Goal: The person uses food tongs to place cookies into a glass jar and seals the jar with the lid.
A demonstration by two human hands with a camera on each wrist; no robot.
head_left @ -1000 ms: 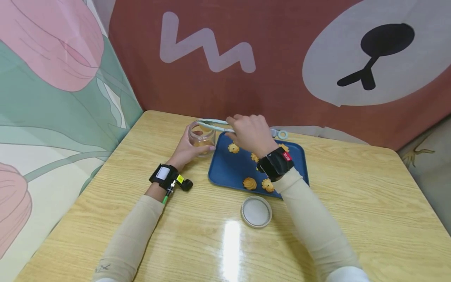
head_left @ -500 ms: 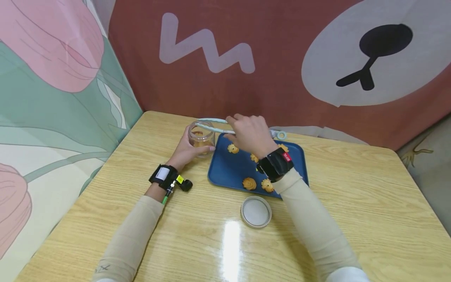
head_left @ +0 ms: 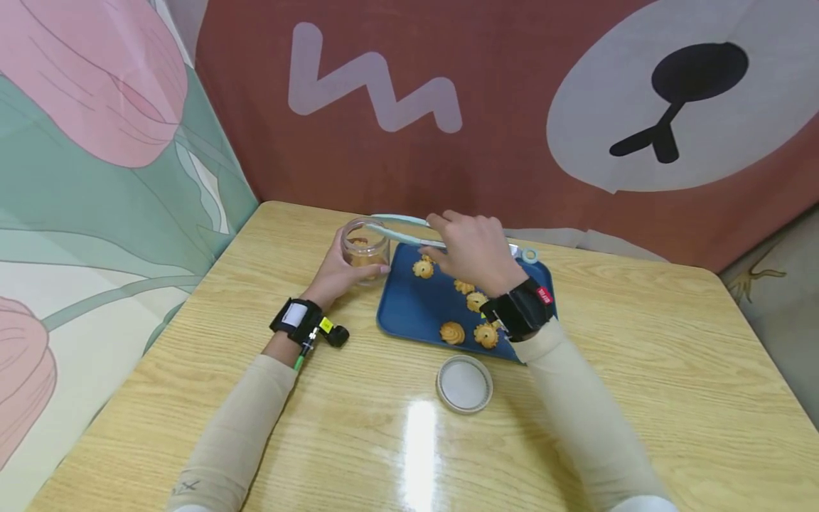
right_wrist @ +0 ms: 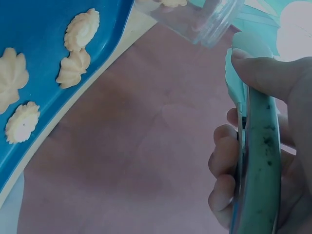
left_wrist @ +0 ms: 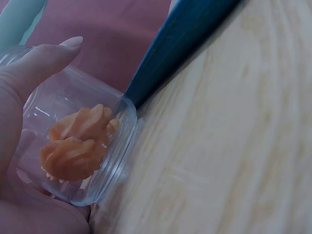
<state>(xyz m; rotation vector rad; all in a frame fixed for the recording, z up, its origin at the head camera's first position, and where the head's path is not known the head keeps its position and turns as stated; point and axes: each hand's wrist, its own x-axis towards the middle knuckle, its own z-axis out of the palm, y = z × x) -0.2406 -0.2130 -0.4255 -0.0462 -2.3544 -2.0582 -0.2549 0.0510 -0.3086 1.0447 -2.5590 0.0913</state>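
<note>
At the tray's left, my left hand (head_left: 339, 274) grips a clear jar (head_left: 377, 250), thumb across its near side. Through its wall in the left wrist view, piped, ridged cookies (left_wrist: 75, 158) lie at the bottom. My right hand (head_left: 476, 250) is wrapped around light-blue tongs (head_left: 399, 235), fingers on one side and thumb on the other in the right wrist view. The tongs' arms are apart, their tips at the jar's open mouth, with no cookie visible between them. Under my right hand lies a blue tray (head_left: 409, 313) bearing several cookies (head_left: 452, 333), some hidden by my hand and wrist.
A round, pale lid (head_left: 465, 385) lies on the wooden table (head_left: 358, 427) in front of the tray. Behind the table hangs a printed backdrop (head_left: 499, 156) with a bear's muzzle; pink flowers show at the left. Each wrist wears a black strap with a camera.
My right hand has shifted right with the tongs, drawing their tips back from over the jar to its right rim. My left hand and the jar have stayed put.
</note>
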